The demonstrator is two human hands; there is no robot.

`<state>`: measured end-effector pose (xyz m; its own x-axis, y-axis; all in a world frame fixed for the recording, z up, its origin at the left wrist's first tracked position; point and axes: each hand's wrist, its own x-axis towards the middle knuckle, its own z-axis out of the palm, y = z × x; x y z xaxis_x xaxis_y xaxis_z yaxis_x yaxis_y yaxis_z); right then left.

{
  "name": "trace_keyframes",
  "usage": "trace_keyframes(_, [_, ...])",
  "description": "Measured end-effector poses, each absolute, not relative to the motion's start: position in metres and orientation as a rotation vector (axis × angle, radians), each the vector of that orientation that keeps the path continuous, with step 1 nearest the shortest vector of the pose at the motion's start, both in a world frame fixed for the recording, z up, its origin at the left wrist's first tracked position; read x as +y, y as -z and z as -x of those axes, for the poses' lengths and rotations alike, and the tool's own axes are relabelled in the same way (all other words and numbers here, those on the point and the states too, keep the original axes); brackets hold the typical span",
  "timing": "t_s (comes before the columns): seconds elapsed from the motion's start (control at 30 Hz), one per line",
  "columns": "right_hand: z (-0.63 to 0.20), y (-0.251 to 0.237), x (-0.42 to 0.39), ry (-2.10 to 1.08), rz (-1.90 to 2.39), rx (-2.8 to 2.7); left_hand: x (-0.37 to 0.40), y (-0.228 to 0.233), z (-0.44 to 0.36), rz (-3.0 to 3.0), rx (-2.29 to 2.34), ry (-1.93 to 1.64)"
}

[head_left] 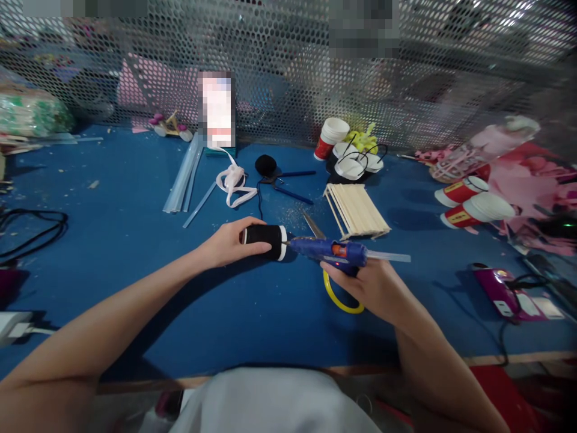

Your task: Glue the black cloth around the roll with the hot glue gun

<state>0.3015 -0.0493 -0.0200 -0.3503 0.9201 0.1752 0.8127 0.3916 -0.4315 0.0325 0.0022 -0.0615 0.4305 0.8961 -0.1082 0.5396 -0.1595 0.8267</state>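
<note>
My left hand [232, 243] is closed around a small paper cup [264, 240] wrapped in black, lying on its side with its white rim facing right. A black cord runs up from it to a ball of black yarn [265, 165]. My right hand [376, 287] grips a blue glue gun [331, 249] with a clear glue stick poking out of its back. The nozzle points left and meets the cup's white rim. Scissors with a yellow handle [340, 300] lie partly hidden under the glue gun and my right hand.
Pliers [293, 186], white ribbon [234, 179] and clear glue sticks [184, 177] lie beyond my hands. A bundle of wooden sticks [358, 210] sits right of them, with black-and-white cups [351, 165] behind. Red paper cups [478, 210] and a purple power bank [509, 291] lie right. Perforated metal [279, 108] bounds the back.
</note>
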Motion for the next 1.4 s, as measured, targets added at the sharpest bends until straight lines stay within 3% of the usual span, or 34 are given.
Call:
trace_keyframes(0.4, [-0.3002, 0.0165, -0.0509, -0.531, 1.550, -2.236, 0.0022, 0.0595, -0.0335, -1.830, 1.269, -0.503])
trace_keyframes(1.0, [-0.3043, 0.0219, -0.0443, -0.361, 1.557, -2.219, -0.0004, 0.0579, -0.0332, -1.997, 1.146, -0.593])
trace_keyframes(1.27, [-0.3078, 0.0150, -0.0504, -0.514, 1.537, -2.274, -0.0018, 0.0555, -0.0326, -2.073, 1.160, -0.590])
trace_keyframes(1.4, [-0.3092, 0.0176, -0.0479, -0.432, 1.561, -2.276, -0.0022, 0.0540, -0.0324, -2.082, 1.134, -0.597])
